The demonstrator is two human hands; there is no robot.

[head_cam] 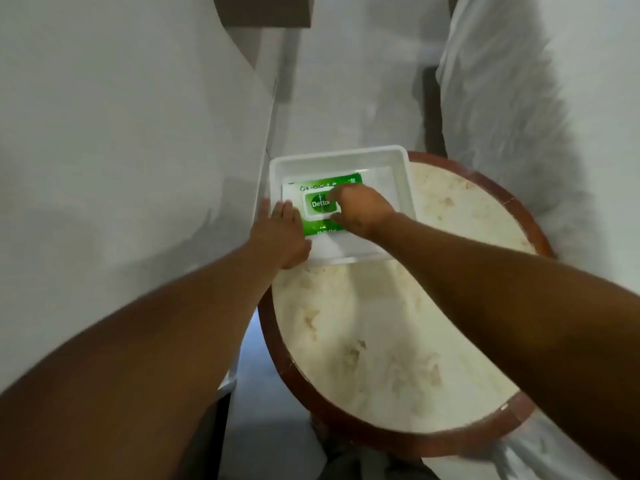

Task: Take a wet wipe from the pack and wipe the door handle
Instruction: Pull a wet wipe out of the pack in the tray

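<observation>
A green and white wet wipe pack (318,202) lies flat inside a white plastic tray (403,188) at the far edge of a round table. My left hand (280,233) rests flat on the pack's left end and the tray's left rim, fingers together. My right hand (360,209) is on the pack's right side, fingertips curled at the edge of its white flap lid. The lid looks closed. No wipe is visible. No door handle is in view.
The round table (381,341) has a pale marbled top and a reddish-brown rim. White walls (121,150) stand close on the left and behind. A white curtain (502,116) hangs at the right. A strip of floor (252,375) shows at the table's left.
</observation>
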